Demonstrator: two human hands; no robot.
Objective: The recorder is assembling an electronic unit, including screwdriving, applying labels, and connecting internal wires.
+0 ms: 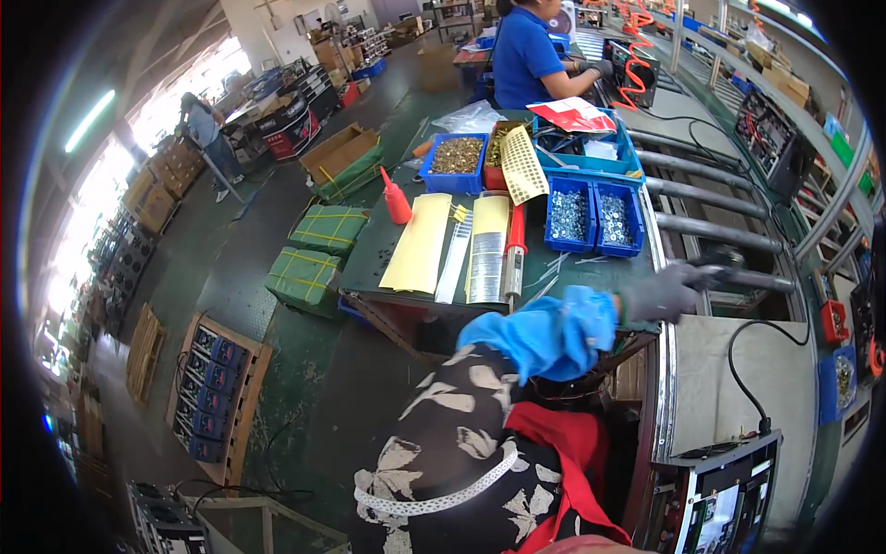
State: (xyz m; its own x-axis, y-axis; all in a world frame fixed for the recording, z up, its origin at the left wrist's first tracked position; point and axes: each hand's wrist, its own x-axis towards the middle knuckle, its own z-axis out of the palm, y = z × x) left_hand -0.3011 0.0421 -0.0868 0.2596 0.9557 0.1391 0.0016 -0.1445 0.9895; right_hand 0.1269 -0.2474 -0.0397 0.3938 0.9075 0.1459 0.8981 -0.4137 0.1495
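Note:
My left arm, in a floral sleeve and a blue sleeve cover (pixel 554 332), stretches right across the table's near corner. My left hand (pixel 664 294), in a grey glove, is over the edge of the roller conveyor. Its fingers look closed around a dark object (pixel 722 268), blurred and too unclear to name. My right hand does not show. Below and right of the hand, an open metal equipment case (pixel 724 494) with parts inside stands on the pale conveyor board (pixel 729 369). A black cable (pixel 734 355) arches up from the case.
The green table (pixel 369 263) holds blue bins of small metal parts (pixel 591 217), yellow sheets (pixel 420 245), a red squeeze bottle (pixel 395 198) and a red-handled cutter (pixel 515 249). A co-worker in blue (pixel 531 55) works beyond. Green bundles (pixel 318 231) and a loaded pallet (pixel 217 397) lie left.

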